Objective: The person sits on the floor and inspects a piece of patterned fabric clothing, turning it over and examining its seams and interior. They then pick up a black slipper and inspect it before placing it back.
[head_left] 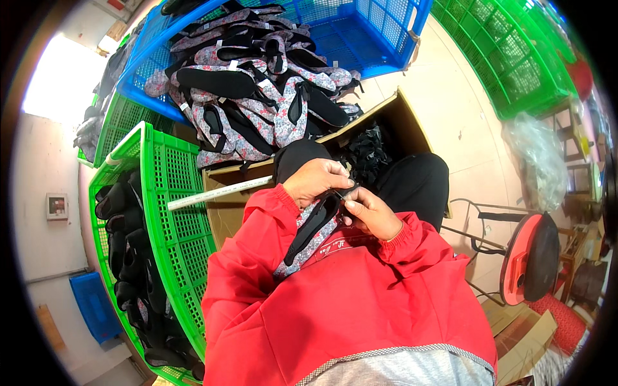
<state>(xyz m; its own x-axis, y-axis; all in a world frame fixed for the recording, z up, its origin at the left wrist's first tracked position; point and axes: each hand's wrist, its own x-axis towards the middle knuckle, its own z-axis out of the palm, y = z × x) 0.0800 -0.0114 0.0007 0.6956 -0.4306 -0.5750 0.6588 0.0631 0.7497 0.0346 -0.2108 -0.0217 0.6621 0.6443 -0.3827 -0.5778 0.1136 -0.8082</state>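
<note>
Over the person's lap, both hands meet on one floral shoe upper (pixel 313 233) with black lining. Left hand (pixel 317 181) is closed on its top edge; right hand (pixel 368 212) pinches the same edge just beside it, possibly with a small black piece between the fingers, though that is too small to tell. Beyond lie one open cardboard box (pixel 412 125), one blue crate (pixel 380 35) heaped with uppers, and two green crates (pixel 177 212) (pixel 508 58).
</note>
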